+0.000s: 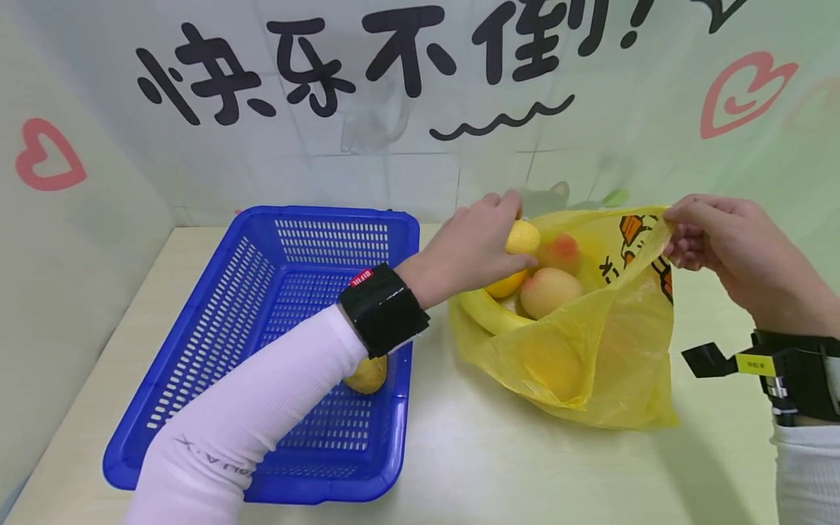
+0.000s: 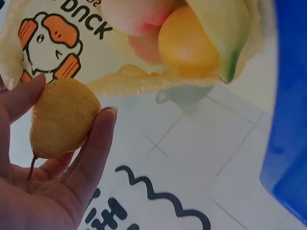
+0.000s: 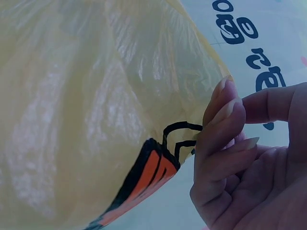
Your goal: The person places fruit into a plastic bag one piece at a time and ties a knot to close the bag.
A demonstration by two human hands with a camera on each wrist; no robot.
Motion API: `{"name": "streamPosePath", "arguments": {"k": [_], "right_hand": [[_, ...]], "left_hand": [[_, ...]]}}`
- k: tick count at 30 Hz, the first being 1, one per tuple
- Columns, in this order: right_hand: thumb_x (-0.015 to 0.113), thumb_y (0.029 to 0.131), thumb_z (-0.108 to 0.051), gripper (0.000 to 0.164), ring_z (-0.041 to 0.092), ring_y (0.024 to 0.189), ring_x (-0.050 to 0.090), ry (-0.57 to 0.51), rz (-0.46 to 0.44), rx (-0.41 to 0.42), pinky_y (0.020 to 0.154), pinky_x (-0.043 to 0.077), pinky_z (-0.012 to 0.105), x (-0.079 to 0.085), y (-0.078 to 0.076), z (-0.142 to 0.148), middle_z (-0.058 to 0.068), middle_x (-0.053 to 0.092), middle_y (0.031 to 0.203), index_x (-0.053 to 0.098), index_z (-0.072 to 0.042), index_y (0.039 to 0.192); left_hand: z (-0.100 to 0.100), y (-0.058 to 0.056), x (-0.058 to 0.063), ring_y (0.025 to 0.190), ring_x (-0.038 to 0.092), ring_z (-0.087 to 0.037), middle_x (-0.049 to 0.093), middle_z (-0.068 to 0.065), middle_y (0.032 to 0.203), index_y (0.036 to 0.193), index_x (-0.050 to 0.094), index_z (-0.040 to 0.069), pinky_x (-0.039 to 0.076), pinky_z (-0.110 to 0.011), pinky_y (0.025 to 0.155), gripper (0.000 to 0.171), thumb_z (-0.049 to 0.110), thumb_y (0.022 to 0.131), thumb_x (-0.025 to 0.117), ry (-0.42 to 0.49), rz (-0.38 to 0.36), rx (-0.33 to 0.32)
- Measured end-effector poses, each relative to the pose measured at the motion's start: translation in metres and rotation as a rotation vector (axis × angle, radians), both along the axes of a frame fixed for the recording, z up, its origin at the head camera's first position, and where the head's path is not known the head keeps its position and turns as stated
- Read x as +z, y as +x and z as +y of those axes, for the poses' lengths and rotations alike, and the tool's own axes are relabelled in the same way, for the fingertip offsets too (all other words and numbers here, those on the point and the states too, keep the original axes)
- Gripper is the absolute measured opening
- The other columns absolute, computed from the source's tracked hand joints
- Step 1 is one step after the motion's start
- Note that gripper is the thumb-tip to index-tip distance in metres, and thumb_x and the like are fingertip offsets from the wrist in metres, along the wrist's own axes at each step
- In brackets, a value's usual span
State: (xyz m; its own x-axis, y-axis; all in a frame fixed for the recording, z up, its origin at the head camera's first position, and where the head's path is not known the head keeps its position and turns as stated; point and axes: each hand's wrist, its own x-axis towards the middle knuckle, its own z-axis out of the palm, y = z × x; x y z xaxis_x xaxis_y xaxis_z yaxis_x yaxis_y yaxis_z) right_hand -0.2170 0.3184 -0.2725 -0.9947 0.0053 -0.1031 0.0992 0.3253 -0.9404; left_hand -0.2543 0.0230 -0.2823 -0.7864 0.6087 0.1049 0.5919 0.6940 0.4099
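Note:
My left hand (image 1: 469, 244) pinches a yellow pear (image 2: 64, 117) with a thin dark stem between thumb and fingers, at the mouth of a yellow plastic bag (image 1: 623, 350). Close below the pear lie peaches (image 1: 551, 292), an orange (image 2: 188, 42) and a banana (image 1: 488, 313), all within the bag. Another round fruit shows dimly through the bag's front. With thumb and curled fingers, my right hand (image 1: 722, 244) grips the bag's upper right rim, pulling it taut; the right wrist view shows the film (image 3: 96, 110) stretched from those fingertips.
On the left of the pale table (image 1: 453, 467) stands a blue perforated basket (image 1: 262, 211). A brownish-yellow round item (image 1: 366, 375) lies in it, partly covered by my left forearm. Behind the table rises a wall covering (image 1: 420, 175) with black lettering and pink hearts.

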Motion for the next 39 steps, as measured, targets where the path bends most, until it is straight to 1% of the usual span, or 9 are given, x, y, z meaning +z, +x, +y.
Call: {"name": "streamPosePath", "arguments": {"k": [4, 7, 15, 20, 22, 25, 30, 35, 39], "right_hand": [[0.055, 0.101, -0.027, 0.022, 0.015, 0.061, 0.051, -0.029, 0.006, 0.003, 0.054, 0.040, 0.028, -0.001, -0.001, -0.001, -0.002, 0.059, 0.069, 0.068, -0.014, 0.088], [0.055, 0.101, -0.028, 0.023, 0.016, 0.061, 0.050, 0.002, 0.011, 0.005, 0.054, 0.040, 0.029, -0.001, -0.001, 0.000, -0.002, 0.058, 0.070, 0.067, -0.015, 0.087], [0.054, 0.101, -0.029, 0.024, 0.016, 0.062, 0.050, 0.034, 0.021, 0.005, 0.055, 0.040, 0.029, -0.001, 0.000, 0.000, -0.002, 0.057, 0.070, 0.067, -0.014, 0.088], [0.055, 0.101, -0.028, 0.023, 0.017, 0.063, 0.051, 0.020, 0.007, 0.000, 0.056, 0.040, 0.029, -0.001, 0.000, -0.001, -0.001, 0.058, 0.070, 0.068, -0.014, 0.088], [0.055, 0.101, -0.029, 0.023, 0.017, 0.063, 0.051, 0.025, -0.001, -0.002, 0.056, 0.040, 0.029, -0.002, 0.000, -0.002, -0.002, 0.058, 0.070, 0.068, -0.014, 0.089], [0.054, 0.101, -0.029, 0.023, 0.017, 0.062, 0.051, 0.035, 0.002, -0.003, 0.056, 0.040, 0.029, -0.002, 0.000, -0.003, -0.002, 0.058, 0.070, 0.068, -0.015, 0.088], [0.054, 0.101, -0.027, 0.023, 0.015, 0.061, 0.051, 0.016, -0.001, 0.009, 0.054, 0.039, 0.029, -0.003, -0.002, -0.005, -0.003, 0.058, 0.068, 0.068, -0.015, 0.087], [0.053, 0.102, -0.028, 0.024, 0.015, 0.062, 0.051, 0.045, -0.006, 0.014, 0.054, 0.039, 0.029, -0.004, -0.004, -0.005, -0.004, 0.057, 0.068, 0.067, -0.016, 0.088], [0.053, 0.102, -0.029, 0.024, 0.015, 0.062, 0.051, 0.044, -0.007, 0.009, 0.055, 0.040, 0.029, -0.004, -0.004, -0.004, -0.003, 0.057, 0.069, 0.067, -0.015, 0.088]], "left_hand": [[0.014, -0.004, -0.007, 0.091, 0.054, -0.017, 0.053, -0.004, 0.104, 0.120, 0.047, 0.009, 0.047, -0.024, 0.073, 0.047, 0.044, 0.093, 0.064, -0.021, 0.016, -0.039], [0.023, -0.007, -0.011, 0.092, 0.054, -0.016, 0.053, -0.003, 0.106, 0.120, 0.048, 0.009, 0.048, -0.021, 0.073, 0.048, 0.045, 0.093, 0.063, -0.024, 0.002, -0.055], [0.044, -0.017, -0.022, 0.089, 0.056, -0.016, 0.054, -0.003, 0.105, 0.126, 0.046, 0.008, 0.047, -0.018, 0.070, 0.052, 0.043, 0.093, 0.065, -0.002, -0.039, -0.055], [0.057, -0.024, -0.031, 0.094, 0.056, -0.015, 0.057, -0.004, 0.115, 0.150, 0.030, 0.007, 0.049, -0.022, 0.079, 0.076, 0.045, 0.093, 0.063, -0.012, -0.024, -0.014], [0.061, -0.027, -0.034, 0.096, 0.056, -0.015, 0.058, -0.004, 0.118, 0.153, 0.025, 0.009, 0.051, -0.025, 0.082, 0.080, 0.047, 0.093, 0.063, -0.020, -0.009, 0.016], [0.066, -0.032, -0.039, 0.095, 0.057, -0.017, 0.059, -0.005, 0.118, 0.148, 0.032, 0.009, 0.052, -0.029, 0.083, 0.074, 0.046, 0.093, 0.064, -0.042, 0.016, 0.051], [0.071, -0.038, -0.048, 0.098, 0.059, -0.020, 0.059, -0.006, 0.114, 0.133, 0.044, 0.009, 0.054, -0.032, 0.083, 0.057, 0.040, 0.092, 0.067, -0.065, 0.009, 0.069], [0.074, -0.040, -0.056, 0.100, 0.062, -0.022, 0.060, -0.006, 0.113, 0.130, 0.044, 0.009, 0.055, -0.033, 0.083, 0.054, 0.037, 0.091, 0.070, -0.088, 0.004, 0.072], [0.076, -0.040, -0.059, 0.099, 0.063, -0.023, 0.061, -0.008, 0.114, 0.131, 0.044, 0.009, 0.056, -0.033, 0.083, 0.056, 0.038, 0.091, 0.070, -0.119, 0.041, 0.064]]}}
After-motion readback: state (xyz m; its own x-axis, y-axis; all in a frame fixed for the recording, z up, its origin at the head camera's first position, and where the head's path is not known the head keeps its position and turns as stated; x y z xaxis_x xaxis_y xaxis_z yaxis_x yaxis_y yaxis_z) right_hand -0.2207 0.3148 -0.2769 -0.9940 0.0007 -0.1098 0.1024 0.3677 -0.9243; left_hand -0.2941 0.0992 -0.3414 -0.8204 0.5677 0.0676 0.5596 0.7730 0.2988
